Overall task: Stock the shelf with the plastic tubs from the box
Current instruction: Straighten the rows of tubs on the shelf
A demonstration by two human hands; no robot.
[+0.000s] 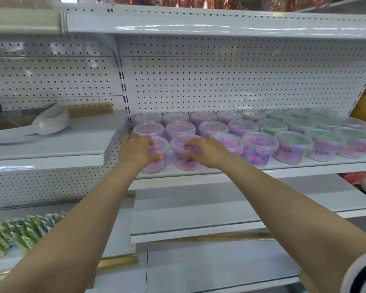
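Several clear plastic tubs with pink, purple and green contents stand in rows on the white shelf (199,173). My left hand (136,150) grips the front-left pink tub (156,163), which stands on the shelf by its left end. My right hand (208,151) holds the neighbouring pink tub (185,160), fingers curled over its lid and side. To the right of these stands a tub with pink and blue beads (259,149). The box is out of view.
A perforated white back panel (230,81) rises behind the tubs, with another shelf (199,24) overhead. The left bay's shelf holds a white roll (51,121) and a tan bar (91,109). Lower shelves (220,212) jut out below; green packets (19,231) lie at bottom left.
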